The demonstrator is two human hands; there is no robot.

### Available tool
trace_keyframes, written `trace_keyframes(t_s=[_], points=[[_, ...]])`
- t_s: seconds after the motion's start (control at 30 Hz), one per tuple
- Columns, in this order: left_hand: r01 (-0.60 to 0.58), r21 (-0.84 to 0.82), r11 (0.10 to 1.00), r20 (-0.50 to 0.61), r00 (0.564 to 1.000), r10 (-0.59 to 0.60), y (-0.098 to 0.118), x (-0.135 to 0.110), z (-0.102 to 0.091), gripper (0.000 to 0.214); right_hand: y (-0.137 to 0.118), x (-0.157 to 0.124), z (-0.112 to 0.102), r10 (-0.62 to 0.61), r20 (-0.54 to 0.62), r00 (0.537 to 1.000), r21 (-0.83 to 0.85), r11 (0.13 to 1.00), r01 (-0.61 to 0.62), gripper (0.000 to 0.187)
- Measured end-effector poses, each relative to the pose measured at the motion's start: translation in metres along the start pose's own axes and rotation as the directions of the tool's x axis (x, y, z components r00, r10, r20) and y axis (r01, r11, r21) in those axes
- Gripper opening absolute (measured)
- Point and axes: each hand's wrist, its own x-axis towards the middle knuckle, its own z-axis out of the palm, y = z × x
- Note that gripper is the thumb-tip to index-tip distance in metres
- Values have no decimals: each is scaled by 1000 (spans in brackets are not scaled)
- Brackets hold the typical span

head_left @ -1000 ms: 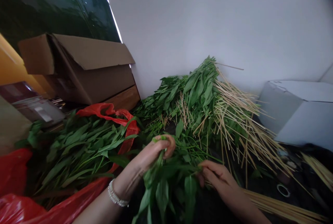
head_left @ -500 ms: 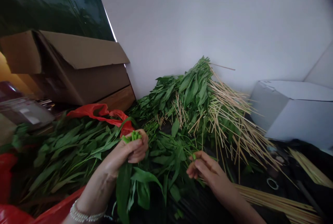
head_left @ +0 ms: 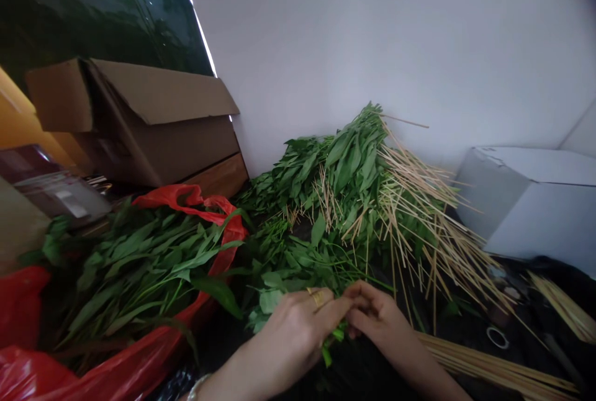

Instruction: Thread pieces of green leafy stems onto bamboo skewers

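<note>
My left hand (head_left: 302,326) is closed around a bunch of leafy green stems (head_left: 328,351), seen from its back, with a gold ring on one finger. Short cut stem ends poke out below its fingers. My right hand (head_left: 372,314) meets it at the fingertips, pinched at the stems; the exact grip is partly hidden. Just beyond both hands lie loose leafy greens (head_left: 298,261) on a dark surface. Left of them, a red plastic bag (head_left: 223,205) lies open around more long-leaved greens (head_left: 139,264).
Against the wall, bundled greens (head_left: 358,146) are heaped with many thin wooden sticks (head_left: 433,215). More sticks (head_left: 493,364) lie at lower right, near a ring-shaped roll (head_left: 497,337). A cardboard box (head_left: 162,121) stands back left, a white box (head_left: 540,202) at right.
My left hand has moved right and down with its bunch, turning its back upward. It now touches my right hand, which has moved slightly down and right. The view has shifted slightly left.
</note>
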Motion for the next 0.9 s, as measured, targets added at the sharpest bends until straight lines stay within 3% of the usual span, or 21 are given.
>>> trace_keyframes(t_s=[0.1, 0.23, 0.3, 0.37, 0.43, 0.5, 0.57, 0.63, 0.7, 0.77, 0.83, 0.9], points=[[-99, 125, 987, 50, 994, 93, 4, 5, -4, 20, 1, 0, 0, 0, 10, 1000, 11, 1000, -1, 20], [-139, 166, 976, -30, 989, 146, -2, 2, 2, 20, 4, 0, -1, 27, 28, 999, 17, 999, -28, 23], [-138, 73, 988, -119, 982, 146, -10, -2, 11, 20, 4, -1, -2, 31, 66, 997, 35, 999, -33, 28], [-55, -146, 988, -233, 972, 20, -18, -4, 18, 17, 2, -2, -4, -5, 93, 996, 46, 999, 1, 32], [81, -472, 878, -257, 940, -225, -23, -3, 22, 14, -1, -3, -6, -65, 65, 996, 22, 998, 64, 36], [199, -767, 609, -135, 879, -457, -25, -1, 25, 22, -3, -3, -7, -104, 14, 995, -29, 994, 104, 35], [276, -910, 310, 56, 821, -568, -26, 2, 28, 31, -2, -4, -7, -127, 9, 992, -69, 989, 127, 32], [314, -941, 125, 179, 778, -603, -25, 4, 34, 36, 0, -4, -5, -142, 37, 989, -81, 986, 145, 30], [314, -946, 80, 206, 774, -598, -23, 6, 41, 37, 1, -5, -1, -128, 47, 991, -96, 987, 132, 25], [299, -948, 110, 187, 801, -569, -21, 8, 45, 34, 0, -6, 1, -81, 43, 996, -144, 986, 86, 22], [313, -935, 164, 185, 829, -528, -21, 9, 41, 27, -3, -7, 1, -56, 39, 998, -233, 971, 63, 26], [370, -920, 131, 265, 831, -489, -24, 9, 31, 19, -6, -7, -2, -84, 4, 996, -340, 937, 81, 27]])
